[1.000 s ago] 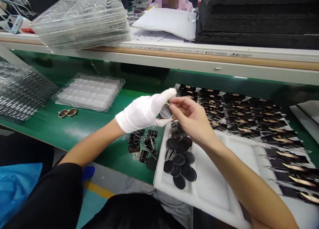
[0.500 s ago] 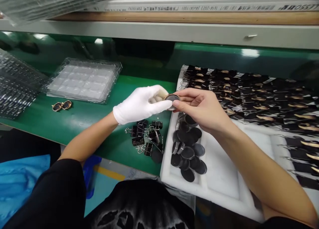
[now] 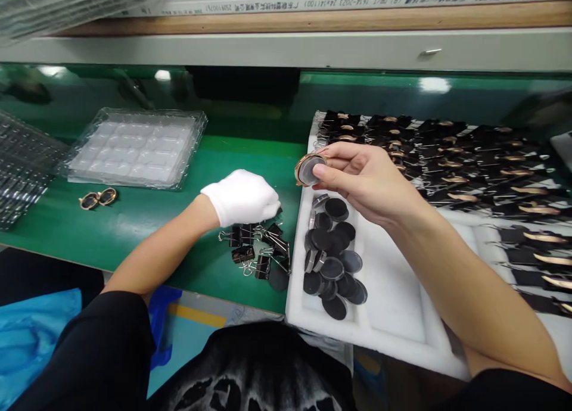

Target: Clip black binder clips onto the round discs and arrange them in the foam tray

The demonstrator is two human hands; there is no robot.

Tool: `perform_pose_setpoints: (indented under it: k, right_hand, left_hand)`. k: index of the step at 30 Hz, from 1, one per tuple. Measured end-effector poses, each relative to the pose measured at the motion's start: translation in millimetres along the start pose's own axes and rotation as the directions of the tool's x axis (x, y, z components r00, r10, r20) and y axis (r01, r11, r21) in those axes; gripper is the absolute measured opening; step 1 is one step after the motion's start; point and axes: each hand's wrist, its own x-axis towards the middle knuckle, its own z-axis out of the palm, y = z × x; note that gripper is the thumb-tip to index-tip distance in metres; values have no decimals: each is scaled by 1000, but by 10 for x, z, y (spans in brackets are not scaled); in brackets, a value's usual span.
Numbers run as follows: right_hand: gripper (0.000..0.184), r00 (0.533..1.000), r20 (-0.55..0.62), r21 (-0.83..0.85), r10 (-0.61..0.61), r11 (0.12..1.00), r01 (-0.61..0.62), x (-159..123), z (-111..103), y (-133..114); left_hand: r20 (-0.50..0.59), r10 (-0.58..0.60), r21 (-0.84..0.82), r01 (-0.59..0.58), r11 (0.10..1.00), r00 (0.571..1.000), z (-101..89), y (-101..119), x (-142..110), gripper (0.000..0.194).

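My right hand (image 3: 357, 176), bare, pinches a round gold-rimmed piece (image 3: 297, 171) with a grey, glassy disc (image 3: 311, 170) against it, held up above the left edge of the white tray. My left hand (image 3: 245, 198), in a white glove, is down at a heap of black binder clips (image 3: 243, 254) on the green table. Its fingers are closed at the top of the heap on a binder clip (image 3: 279, 212), mostly hidden by the glove. Black round discs (image 3: 333, 268) lie loosely in the tray's left compartment, below my right hand.
The white foam tray (image 3: 393, 304) carries rows of black clips on gold-edged pieces (image 3: 451, 178) at its back and right. Clear plastic trays (image 3: 134, 152) are stacked at left. An opened pair of gold-rimmed rounds (image 3: 98, 198) lies near them. A shelf (image 3: 268, 52) crosses the back.
My left hand has let go of the gold-rimmed piece and moved down left to the binder clips. My right hand keeps the piece, now tilted with its disc more visible.
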Motion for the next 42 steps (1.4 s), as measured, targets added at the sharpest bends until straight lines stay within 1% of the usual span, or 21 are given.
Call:
perform_pose_setpoints:
  k: [2, 3, 5, 6, 7, 8, 10, 11, 12, 14, 17, 20, 22, 27, 28, 30, 33, 34, 36, 39, 42]
  right_hand:
    - [38, 998, 46, 13, 47, 999, -48, 12, -43, -11]
    - [38, 996, 65, 6, 68, 998, -69, 18, -60, -11]
    - [36, 991, 95, -3, 97, 995, -97, 26, -73, -1]
    - [36, 989, 111, 7, 98, 995, -100, 27, -65, 9]
    - [35, 987, 128, 30, 92, 995, -97, 27, -48, 21]
    - [34, 987, 144, 65, 78, 994, -88, 25, -24, 34]
    - [33, 987, 156, 149, 25, 988, -49, 18, 28, 60]
    - [33, 988, 153, 181, -4, 983, -24, 15, 51, 72]
    - [32, 989, 142, 201, -31, 980, 2, 11, 68, 82]
    - [32, 992, 112, 208, -60, 977, 36, 7, 84, 97]
    - [34, 994, 100, 188, -55, 981, 35, 5, 78, 110]
    - [34, 993, 107, 182, -43, 983, 23, 4, 71, 113]
    - [35, 994, 100, 168, -33, 986, 16, 4, 76, 113]
    - [42, 999, 52, 137, 5, 990, -12, 6, 91, 116]
    - [41, 999, 44, 143, 6, 990, -12, 8, 85, 111]
    - [38, 1000, 5, 158, 5, 987, -5, 17, 61, 93]
    - [35, 993, -118, 178, 32, 984, -10, 44, 0, 59]
    - [36, 987, -153, 178, 42, 984, -15, 55, -20, 52]
    - [38, 981, -190, 161, 47, 987, -16, 75, -51, 50]
    - [40, 985, -172, 119, 28, 993, -8, 88, -65, 74]
    - [41, 989, -145, 95, 13, 995, 1, 86, -56, 105]
  left_hand:
    - [-110, -26, -62, 19, 998, 994, -78, -146, -35, 46]
    - [-185, -35, -123, 12, 992, 982, -117, -202, -54, 49]
    - [-350, -74, -310, -40, 950, 934, -170, -250, -78, 51]
    - [-418, -119, -425, -78, 902, 901, -179, -239, -79, 51]
    - [-462, -176, -540, -119, 834, 869, -176, -210, -72, 51]
    - [-482, -236, -641, -155, 752, 844, -163, -168, -60, 50]
    - [-473, -335, -768, -195, 609, 815, -122, -76, -28, 52]
    - [-465, -365, -796, -201, 570, 806, -103, -37, -15, 54]
    - [-460, -384, -809, -199, 554, 801, -92, -8, -8, 55]
    - [-447, -396, -808, -172, 564, 802, -96, 17, -13, 61]
    - [-403, -368, -770, -93, 632, 838, -159, 8, -57, 68]
    - [-344, -348, -702, 7, 712, 872, -222, 2, -102, 61]
    - [-329, -335, -672, 30, 740, 883, -240, 12, -114, 58]
    - [-363, -306, -550, 62, 833, 880, -232, 48, -94, 57]
    - [-369, -310, -546, 66, 835, 876, -229, 48, -88, 56]
    - [-393, -337, -581, 53, 812, 856, -225, 40, -81, 53]
    - [-427, -375, -660, 0, 752, 823, -225, 22, -88, 48]
    - [-427, -374, -677, -18, 735, 823, -225, 21, -94, 48]
    - [-401, -351, -698, -35, 715, 846, -222, 34, -106, 47]
    - [-376, -308, -706, -55, 706, 874, -194, 78, -103, 48]
    - [-387, -296, -708, -76, 702, 873, -149, 123, -73, 49]
